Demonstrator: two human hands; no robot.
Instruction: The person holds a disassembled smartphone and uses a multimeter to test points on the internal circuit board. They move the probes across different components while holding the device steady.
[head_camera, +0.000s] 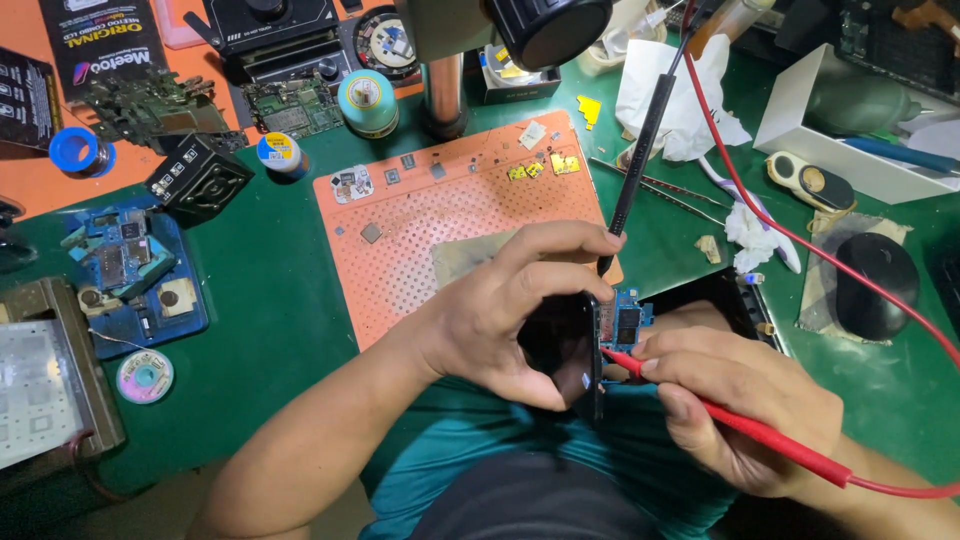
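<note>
Two hands work close together over the near edge of the bench (280, 300), above the person's lap. Left hand (510, 320) is closed around a dark phone body (565, 345), held on edge, with fingers curled over its top and thumb beneath; the same hand pins a black probe (640, 140) whose shaft slants up and away toward the top of the view. Right hand (745, 400) grasps a red probe (760, 430) like a pen, its tip touching the small blue circuit board (625, 322) that shows at the phone body's right edge. A red lead (800, 240) curves away across the bench to the right.

Handling, as judged from the view: the phone body looks light and rigid, smooth on its dark face and so liable to slip; it is best held by its long edges, as here. The exposed blue board appears thin and fragile, with tiny parts on its surface, and should be touched only at its margins or by a probe tip. Both probes seem light, stiff and slender, gripped along the insulated shaft.

Beyond the hands lie an orange perforated mat (440, 220) bearing small chips, a blue board holder (130, 270) at left, crumpled white tissue (685, 100) and a black mouse (878, 270) at right.
</note>
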